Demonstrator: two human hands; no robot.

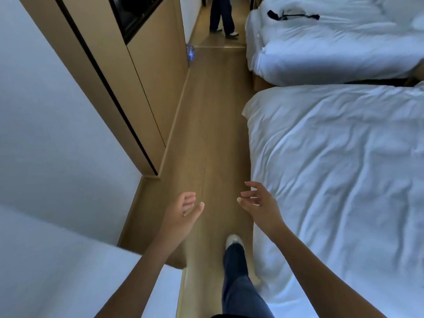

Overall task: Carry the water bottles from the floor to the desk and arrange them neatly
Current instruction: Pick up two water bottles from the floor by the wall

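Both hands are empty, the left hand [185, 208] loosely curled and the right hand [257, 200] spread with fingers apart, held out over the wooden floor [213, 125] of the aisle beside the near bed [332, 180]. One blurry blue-tinted water bottle [191, 52] stands far ahead against the base of the wooden cabinet [146, 72], well apart from either hand. It looks upright and lies forward and slightly left, so I judge the left hand marginally nearer.

Tan wood-plank floor [213, 125] w/ blurry clear plastic water bottles [190, 52] by cabinet base; rumpled white bed [344, 180] alongside, touching floor.
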